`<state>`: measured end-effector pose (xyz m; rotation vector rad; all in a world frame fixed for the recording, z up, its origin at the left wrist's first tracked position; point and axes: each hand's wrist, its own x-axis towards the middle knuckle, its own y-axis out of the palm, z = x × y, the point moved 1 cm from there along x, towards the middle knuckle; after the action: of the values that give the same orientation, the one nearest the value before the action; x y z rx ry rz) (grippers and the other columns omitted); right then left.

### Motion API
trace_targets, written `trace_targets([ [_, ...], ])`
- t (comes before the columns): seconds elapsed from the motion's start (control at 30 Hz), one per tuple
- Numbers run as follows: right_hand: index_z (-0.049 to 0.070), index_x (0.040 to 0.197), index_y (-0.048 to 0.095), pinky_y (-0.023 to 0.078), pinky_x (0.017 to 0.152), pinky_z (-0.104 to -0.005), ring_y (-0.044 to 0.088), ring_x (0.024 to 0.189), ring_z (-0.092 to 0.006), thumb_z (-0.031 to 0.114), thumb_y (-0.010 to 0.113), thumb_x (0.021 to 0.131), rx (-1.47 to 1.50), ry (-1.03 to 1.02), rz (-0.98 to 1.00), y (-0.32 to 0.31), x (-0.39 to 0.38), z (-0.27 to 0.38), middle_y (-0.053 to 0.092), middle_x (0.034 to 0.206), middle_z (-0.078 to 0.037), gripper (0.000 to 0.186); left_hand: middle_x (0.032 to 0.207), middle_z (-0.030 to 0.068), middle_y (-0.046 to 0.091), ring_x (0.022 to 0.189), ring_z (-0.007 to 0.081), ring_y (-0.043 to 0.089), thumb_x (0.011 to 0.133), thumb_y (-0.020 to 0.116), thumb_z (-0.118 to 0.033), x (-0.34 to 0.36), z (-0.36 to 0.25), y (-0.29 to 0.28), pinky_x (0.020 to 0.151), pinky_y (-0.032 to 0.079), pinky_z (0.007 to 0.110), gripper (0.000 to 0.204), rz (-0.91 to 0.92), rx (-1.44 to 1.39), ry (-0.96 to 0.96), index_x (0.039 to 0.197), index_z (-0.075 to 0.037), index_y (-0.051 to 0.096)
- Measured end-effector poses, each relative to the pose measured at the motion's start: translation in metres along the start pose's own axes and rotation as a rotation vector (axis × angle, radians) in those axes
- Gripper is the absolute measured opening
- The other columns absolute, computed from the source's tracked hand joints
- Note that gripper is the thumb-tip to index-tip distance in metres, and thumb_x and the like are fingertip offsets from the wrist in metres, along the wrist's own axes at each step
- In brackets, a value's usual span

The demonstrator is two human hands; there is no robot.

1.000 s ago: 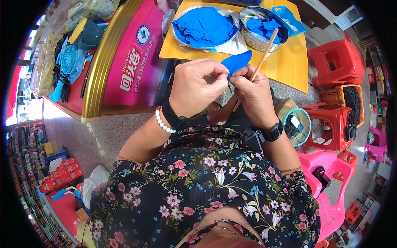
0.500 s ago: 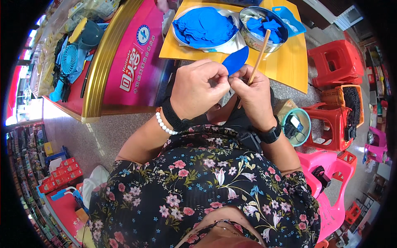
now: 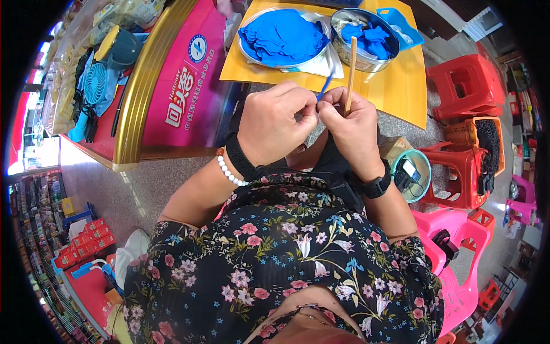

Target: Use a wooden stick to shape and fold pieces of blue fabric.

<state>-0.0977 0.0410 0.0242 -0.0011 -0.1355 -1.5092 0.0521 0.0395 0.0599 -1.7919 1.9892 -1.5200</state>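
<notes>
Close together in front of me, both hands meet at a small blue cloth-like piece (image 3: 327, 83), seen nearly edge-on. My left hand (image 3: 276, 123) is closed, its thumb and forefinger pinching the lower end of the piece. My right hand (image 3: 352, 129) is closed round a thin wooden stick (image 3: 352, 66) that stands up past the fingers; its thumb and fingertip also touch the blue piece. Beyond the hands, a round dish (image 3: 244, 53) holds a heap of flat blue pieces (image 3: 282, 37). Right of it, a round tin (image 3: 366, 67) contains crumpled blue pieces (image 3: 372, 41).
The dish and tin stand on a yellow table (image 3: 401, 94) beside a light-blue plastic basket (image 3: 401, 26). A pink-fronted counter (image 3: 177, 86) flanks the left. Red stools (image 3: 467, 86), a pink chair (image 3: 467, 286) and a pale-green bucket (image 3: 421, 175) stand to the right.
The blue piece has turned from showing its broad face to nearly edge-on. The wooden stick has swung from a slant to almost upright and shifted slightly left.
</notes>
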Motion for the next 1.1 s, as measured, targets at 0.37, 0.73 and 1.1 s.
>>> trace_targets([
  [0.37,0.003,0.08,0.055,0.039,0.055,-0.0183,0.045,0.062,-0.002,0.006,0.054,0.084,0.304,0.176,0.109,-0.0008,-0.0021,0.0042,0.053,0.07,0.003,0.005,0.073,0.0012,0.063,0.065,0.0039,0.057,0.076,0.062,0.003,-0.0042,0.0046,0.0036,0.058,0.046,0.019,0.002,0.039,-0.419,-0.327,0.078,0.003,0.062],
  [0.73,0.004,0.081,0.056,0.037,0.057,-0.0173,0.045,0.063,-0.0023,0.011,0.055,0.086,0.393,0.205,0.196,-0.0027,-0.0029,0.0057,0.053,0.072,0.004,0.009,0.074,0.0014,0.062,0.065,0.0042,0.058,0.078,0.061,0.001,-0.0059,0.0046,0.0028,0.058,0.046,0.019,0.003,0.042,-0.554,-0.413,0.08,0.002,0.062],
  [1.1,0.005,0.081,0.056,0.035,0.055,-0.0169,0.044,0.061,-0.0013,0.012,0.054,0.086,0.441,0.232,0.22,-0.0065,-0.0037,0.0029,0.054,0.072,0.003,0.01,0.072,0.0043,0.063,0.064,0.0065,0.059,0.076,0.062,0.0,-0.0052,-0.0011,-0.004,0.059,0.049,0.021,0.004,-0.002,-0.594,-0.438,0.079,0.003,0.062],
])
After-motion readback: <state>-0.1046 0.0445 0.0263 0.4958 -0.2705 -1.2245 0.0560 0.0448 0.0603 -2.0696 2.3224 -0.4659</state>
